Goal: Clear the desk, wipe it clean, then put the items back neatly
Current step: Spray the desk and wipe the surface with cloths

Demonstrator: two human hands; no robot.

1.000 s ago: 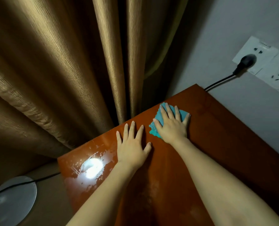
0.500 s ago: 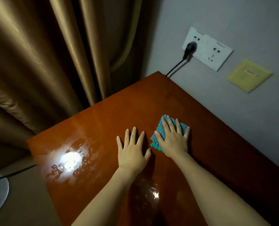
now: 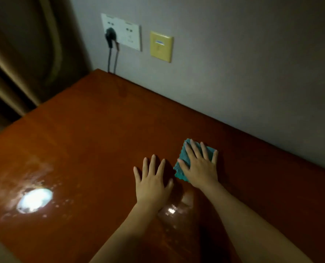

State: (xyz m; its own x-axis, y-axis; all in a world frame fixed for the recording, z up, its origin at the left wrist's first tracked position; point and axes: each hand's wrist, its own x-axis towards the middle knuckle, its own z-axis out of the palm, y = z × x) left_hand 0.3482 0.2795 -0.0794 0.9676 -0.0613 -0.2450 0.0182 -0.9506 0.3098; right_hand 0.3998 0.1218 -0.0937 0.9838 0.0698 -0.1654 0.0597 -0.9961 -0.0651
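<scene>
The teal cloth lies right of centre in the frame, flat under the right hand, whose fingers are spread and pressing. The left hand (also spread) rests just beside it on the desk, which seems bare towards the upper left.

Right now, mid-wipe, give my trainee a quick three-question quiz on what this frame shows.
1. True or false: the left hand holds the teal cloth.
2. What lies under the right hand: A) a sponge, B) the teal cloth, C) nothing?
3. What is plugged into the white wall socket?

Key: 1. False; it lies flat on the bare desk. 2. B. 3. A black plug.
</scene>
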